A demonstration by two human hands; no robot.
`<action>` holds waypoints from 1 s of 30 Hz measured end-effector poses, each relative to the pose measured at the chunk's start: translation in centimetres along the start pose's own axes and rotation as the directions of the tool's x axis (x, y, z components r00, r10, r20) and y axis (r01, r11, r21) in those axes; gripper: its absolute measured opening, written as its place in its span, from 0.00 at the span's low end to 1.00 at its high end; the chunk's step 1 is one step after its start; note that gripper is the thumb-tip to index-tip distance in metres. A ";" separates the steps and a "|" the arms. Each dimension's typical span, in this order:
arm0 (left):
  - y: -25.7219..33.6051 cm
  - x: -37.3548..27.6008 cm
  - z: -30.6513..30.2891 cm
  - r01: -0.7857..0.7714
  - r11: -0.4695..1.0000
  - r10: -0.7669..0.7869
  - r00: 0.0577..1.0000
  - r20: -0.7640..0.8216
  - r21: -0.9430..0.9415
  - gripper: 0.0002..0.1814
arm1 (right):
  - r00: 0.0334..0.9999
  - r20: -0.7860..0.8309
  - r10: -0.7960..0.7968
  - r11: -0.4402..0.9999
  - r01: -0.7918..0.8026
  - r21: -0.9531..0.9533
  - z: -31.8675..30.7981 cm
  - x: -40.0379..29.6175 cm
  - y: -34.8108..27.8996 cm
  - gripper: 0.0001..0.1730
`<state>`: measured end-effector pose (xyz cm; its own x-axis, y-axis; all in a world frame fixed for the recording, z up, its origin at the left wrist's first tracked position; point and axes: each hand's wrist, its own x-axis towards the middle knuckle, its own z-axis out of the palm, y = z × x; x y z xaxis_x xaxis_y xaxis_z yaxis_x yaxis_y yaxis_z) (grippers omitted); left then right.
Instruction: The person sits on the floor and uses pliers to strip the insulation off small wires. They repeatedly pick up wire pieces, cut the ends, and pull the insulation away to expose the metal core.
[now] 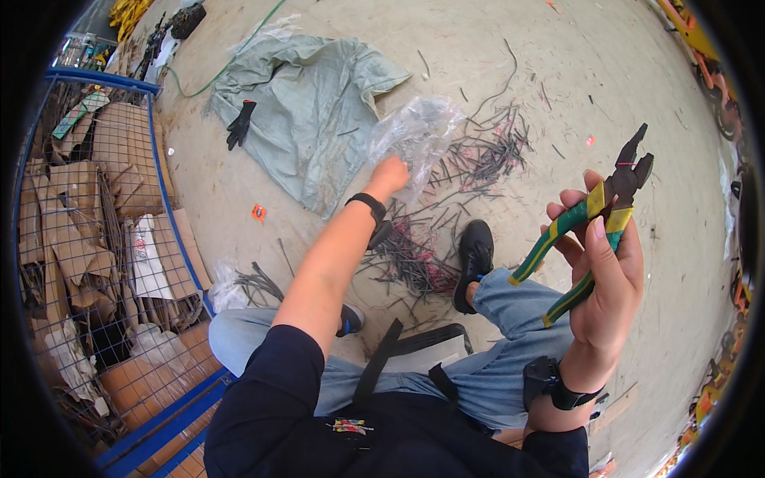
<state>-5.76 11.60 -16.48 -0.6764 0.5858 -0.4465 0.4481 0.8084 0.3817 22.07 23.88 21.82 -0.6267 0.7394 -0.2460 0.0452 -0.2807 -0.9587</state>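
Observation:
My right hand (603, 257), raised at the right, holds combination pliers (624, 182) with green and yellow handles. Their dark jaws point up and stand apart, with a thin pink strand across them. My left hand (389, 177) is stretched forward, curled, against a crumpled clear plastic bag (427, 128). Its fingers are hidden from above, so its grip on the bag does not show. Beside the bag, many short cut pieces of dark cable (493, 149) lie on the floor. Another heap of dark and pink-red wire pieces (412, 257) spreads nearer my feet.
A grey-green woven sack (305, 113) lies flat, with a black glove (241, 124) at its left edge. At the left stands a blue wire-mesh cage (158, 161) full of flattened cardboard (77, 215). Longer cable pieces (260, 281) lie by my left knee. Orange and yellow equipment (696, 48) lines the right rim.

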 end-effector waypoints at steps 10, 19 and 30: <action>-1.5 -0.1 -0.6 0.104 0.977 -0.076 0.985 0.157 -0.184 0.17 | 1.000 0.023 0.014 1.000 -0.015 0.024 0.1 0.2 0.0 0.27; -2.4 -0.3 -1.1 -0.074 0.997 0.074 0.995 -0.068 0.007 0.13 | 1.000 0.022 0.022 1.000 -0.022 0.013 0.1 0.2 -0.2 0.27; -1.5 -1.4 -1.7 -0.295 0.950 0.236 0.894 -0.380 -0.105 0.16 | 0.999 -0.031 -0.012 1.000 0.011 -0.027 -0.4 0.5 0.5 0.25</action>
<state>-6.49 9.46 -15.11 -0.7213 0.6927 -0.0020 0.5636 0.5885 0.5797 22.14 24.34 21.18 -0.6030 0.7610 -0.2391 0.0593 -0.2561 -0.9648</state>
